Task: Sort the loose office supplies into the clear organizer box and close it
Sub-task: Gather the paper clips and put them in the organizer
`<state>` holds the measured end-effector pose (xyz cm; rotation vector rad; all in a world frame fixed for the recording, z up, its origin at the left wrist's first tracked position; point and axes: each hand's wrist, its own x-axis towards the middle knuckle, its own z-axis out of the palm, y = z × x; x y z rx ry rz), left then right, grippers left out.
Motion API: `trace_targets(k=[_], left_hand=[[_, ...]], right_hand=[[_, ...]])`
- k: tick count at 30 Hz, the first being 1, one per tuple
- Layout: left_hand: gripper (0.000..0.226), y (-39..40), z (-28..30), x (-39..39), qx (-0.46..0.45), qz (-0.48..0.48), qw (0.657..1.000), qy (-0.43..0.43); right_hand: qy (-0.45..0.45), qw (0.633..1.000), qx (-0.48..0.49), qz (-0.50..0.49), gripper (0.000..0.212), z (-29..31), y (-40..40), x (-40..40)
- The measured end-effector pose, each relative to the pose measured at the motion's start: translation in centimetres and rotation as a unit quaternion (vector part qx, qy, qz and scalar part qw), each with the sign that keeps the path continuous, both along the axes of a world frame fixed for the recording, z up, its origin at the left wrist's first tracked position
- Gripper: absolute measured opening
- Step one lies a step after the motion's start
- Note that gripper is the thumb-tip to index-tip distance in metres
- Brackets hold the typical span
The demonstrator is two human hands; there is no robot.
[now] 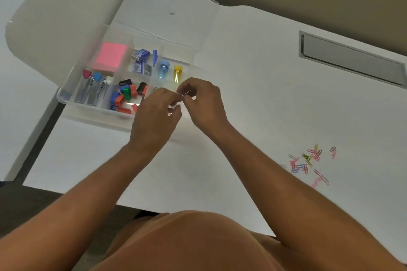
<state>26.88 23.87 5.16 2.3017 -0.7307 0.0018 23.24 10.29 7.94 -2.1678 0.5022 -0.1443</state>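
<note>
1. Both hands met over the near right corner of the clear organizer box (66,99), which sat open on the white tabletop (253,94) with its lid (55,17) tipped back.
2. The left hand (154,114) and the right hand (202,101) had their fingertips pinched together on a small, pale item between them; it was too small and blurred to identify.
3. Each grip was narrow, fingers curled in tight.
4. Inside the box, a pink sticky-note pad (110,56) lay in a far compartment, with coloured binder clips (126,94) in a near one and staplers (92,90) at the left.
5. A loose scatter of coloured paper clips (308,163) lay on the tabletop well apart from the box, to the right of the right forearm.
</note>
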Motion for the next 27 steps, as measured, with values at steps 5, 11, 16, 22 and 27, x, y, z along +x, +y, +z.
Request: trace_targets(k=[5,11,16,22,27], left_hand=[[0.022,-3.4,-1.9,-4.0,0.010,-0.122,0.990,0.063],[0.036,-7.9,-4.1,-9.9,0.154,-0.316,0.927,0.134],[0.045,-12.2,-4.6,-14.8,0.199,-0.393,0.888,0.134],[0.049,-18.4,-5.4,-19.2,0.218,-0.431,0.874,0.052],[0.038,-22.9,-6.4,-20.4,0.230,-0.397,0.888,-0.014]], right_hand=[[0.037,0.996,-0.026,-0.075,0.025,-0.7,-4.6,-8.0],[0.162,0.965,-0.056,-0.197,0.030,-1.9,-11.5,-21.7],[0.291,0.900,-0.064,-0.317,0.065,-3.0,-15.4,-30.1],[0.239,0.904,0.023,-0.354,0.065,-6.1,-18.0,-32.0],[0.136,0.929,0.008,-0.344,0.043,-7.9,-21.3,-30.6]])
